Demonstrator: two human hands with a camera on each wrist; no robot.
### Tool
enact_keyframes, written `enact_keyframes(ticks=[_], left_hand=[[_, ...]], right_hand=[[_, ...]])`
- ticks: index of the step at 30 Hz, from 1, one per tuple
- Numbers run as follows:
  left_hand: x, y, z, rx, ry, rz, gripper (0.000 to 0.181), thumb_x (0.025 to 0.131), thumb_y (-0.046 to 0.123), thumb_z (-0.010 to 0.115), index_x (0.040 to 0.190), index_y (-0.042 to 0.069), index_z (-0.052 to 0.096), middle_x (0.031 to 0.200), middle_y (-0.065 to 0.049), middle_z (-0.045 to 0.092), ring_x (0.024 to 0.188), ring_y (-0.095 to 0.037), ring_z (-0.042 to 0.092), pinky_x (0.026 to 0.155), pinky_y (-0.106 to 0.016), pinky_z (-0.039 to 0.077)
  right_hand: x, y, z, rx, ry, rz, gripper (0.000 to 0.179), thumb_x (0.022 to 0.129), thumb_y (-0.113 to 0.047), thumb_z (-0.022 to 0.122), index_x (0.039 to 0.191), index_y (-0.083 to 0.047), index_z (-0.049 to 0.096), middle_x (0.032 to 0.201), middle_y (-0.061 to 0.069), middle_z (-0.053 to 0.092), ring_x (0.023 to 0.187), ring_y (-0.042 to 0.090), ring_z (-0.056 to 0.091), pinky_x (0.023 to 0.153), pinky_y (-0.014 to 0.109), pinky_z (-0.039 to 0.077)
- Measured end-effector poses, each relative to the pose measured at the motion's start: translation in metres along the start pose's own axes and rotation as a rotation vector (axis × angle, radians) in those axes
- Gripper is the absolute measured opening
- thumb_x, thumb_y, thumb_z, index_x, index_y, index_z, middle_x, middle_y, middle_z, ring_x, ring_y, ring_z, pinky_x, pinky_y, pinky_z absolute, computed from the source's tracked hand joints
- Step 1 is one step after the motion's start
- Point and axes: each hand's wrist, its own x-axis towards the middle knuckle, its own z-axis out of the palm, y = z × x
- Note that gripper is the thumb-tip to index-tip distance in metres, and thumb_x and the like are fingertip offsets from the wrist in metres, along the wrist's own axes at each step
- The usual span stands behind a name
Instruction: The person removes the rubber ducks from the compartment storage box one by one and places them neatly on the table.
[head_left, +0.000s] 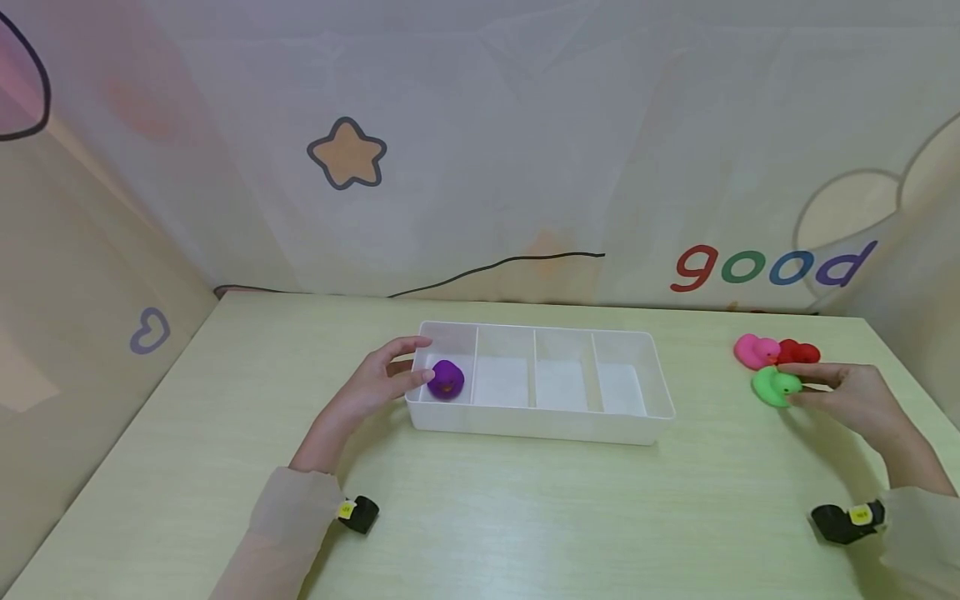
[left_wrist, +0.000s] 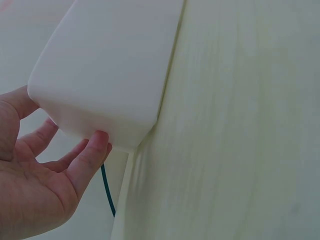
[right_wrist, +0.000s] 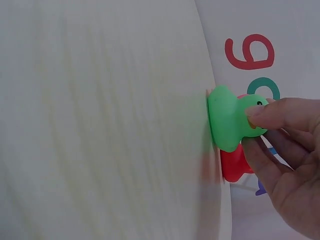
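A white divided tray (head_left: 532, 425) sits mid-table with a purple toy duck (head_left: 447, 380) in its leftmost compartment. My left hand (head_left: 375, 375) grips the tray's left end, thumb over the rim near the purple duck. In the left wrist view, its fingertips (left_wrist: 100, 136) touch the tray's end wall (left_wrist: 95, 120). At the right, my right hand (head_left: 862, 400) pinches a green rubber duck (head_left: 772, 386) by the head between thumb and fingers. Behind the green duck are a pink duck (head_left: 753, 351) and a red duck (head_left: 801, 352); in the right wrist view the green one partly hides the red duck (right_wrist: 232, 165).
The pale wooden table (head_left: 525, 517) ends at the back against a printed cloth (head_left: 510, 167) with a star and the word "good". A similar cloth hangs at the left side. The tray's dividers (head_left: 535, 367) separate its compartments.
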Motion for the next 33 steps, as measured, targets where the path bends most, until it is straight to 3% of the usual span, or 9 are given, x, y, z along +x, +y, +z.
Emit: enact_keyframes(ticks=[5,9,12,15,18,20,23,29,33], left_hand=[[-0.001,0.001,0.0,0.003,-0.002,-0.001,0.055,0.086,0.026,0.064,0.135,0.014,0.04,0.142,-0.01,0.032,0.129,-0.034,0.035,0.099,-0.049,0.036],[-0.001,0.0,-0.001,0.002,-0.007,0.005,0.055,0.086,0.027,0.063,0.135,0.014,0.04,0.143,-0.011,0.031,0.129,-0.034,0.034,0.1,-0.049,0.035],[-0.001,-0.001,-0.001,0.001,-0.009,0.007,0.055,0.086,0.027,0.063,0.135,0.014,0.04,0.143,-0.011,0.03,0.13,-0.034,0.033,0.1,-0.05,0.035],[-0.001,-0.001,-0.001,0.0,-0.01,0.007,0.056,0.086,0.027,0.063,0.135,0.014,0.04,0.143,-0.011,0.031,0.13,-0.033,0.034,0.099,-0.05,0.035],[-0.001,0.0,-0.001,-0.005,-0.011,0.007,0.056,0.086,0.028,0.064,0.135,0.015,0.04,0.143,-0.01,0.031,0.129,-0.033,0.034,0.099,-0.05,0.035],[-0.001,0.001,-0.001,-0.007,-0.01,0.006,0.056,0.085,0.029,0.064,0.134,0.015,0.04,0.142,-0.01,0.031,0.129,-0.033,0.035,0.099,-0.049,0.036],[-0.002,0.001,0.0,-0.008,-0.004,0.002,0.056,0.084,0.03,0.065,0.134,0.017,0.041,0.142,-0.008,0.032,0.129,-0.032,0.035,0.099,-0.049,0.036],[-0.002,0.001,-0.001,-0.006,0.0,-0.004,0.056,0.084,0.03,0.065,0.133,0.018,0.042,0.141,-0.007,0.033,0.129,-0.031,0.035,0.099,-0.048,0.036],[-0.001,0.0,-0.001,0.004,0.004,-0.003,0.055,0.084,0.03,0.065,0.133,0.018,0.042,0.141,-0.008,0.033,0.129,-0.032,0.036,0.099,-0.048,0.036]], right_hand=[[-0.002,-0.003,0.001,0.024,0.034,-0.014,0.057,0.082,-0.026,0.066,0.123,0.009,0.047,0.126,0.037,0.039,0.112,0.051,0.035,0.06,0.015,0.044],[0.001,0.001,0.003,0.055,0.074,-0.027,0.059,0.083,-0.03,0.066,0.124,0.009,0.047,0.129,0.036,0.038,0.113,0.049,0.037,0.06,0.007,0.043],[0.01,0.019,0.007,0.08,0.127,-0.041,0.062,0.08,-0.038,0.068,0.124,0.003,0.051,0.128,0.017,0.048,0.11,0.026,0.047,0.064,0.004,0.043],[0.022,0.042,0.013,0.128,0.172,-0.066,0.063,0.077,-0.041,0.07,0.126,-0.005,0.054,0.121,-0.003,0.048,0.102,0.002,0.044,0.068,0.004,0.044],[0.026,0.048,0.017,0.152,0.196,-0.074,0.062,0.076,-0.042,0.07,0.128,-0.013,0.053,0.121,-0.004,0.045,0.104,0.003,0.039,0.07,0.004,0.044],[0.021,0.037,0.017,0.162,0.182,-0.068,0.062,0.077,-0.041,0.07,0.13,-0.016,0.051,0.127,0.0,0.044,0.114,0.013,0.038,0.069,0.004,0.044],[0.005,0.005,0.015,0.174,0.16,-0.074,0.06,0.08,-0.036,0.069,0.132,-0.013,0.05,0.125,-0.006,0.045,0.12,0.02,0.034,0.069,0.002,0.042],[-0.022,-0.054,0.015,0.177,0.159,-0.166,0.058,0.081,-0.025,0.07,0.128,0.001,0.048,0.103,-0.031,0.039,0.096,-0.009,0.04,0.071,-0.001,0.039],[-0.026,-0.071,0.019,0.22,0.151,-0.203,0.059,0.079,-0.022,0.071,0.128,0.003,0.048,0.108,-0.025,0.044,0.09,-0.017,0.04,0.07,0.001,0.041]])
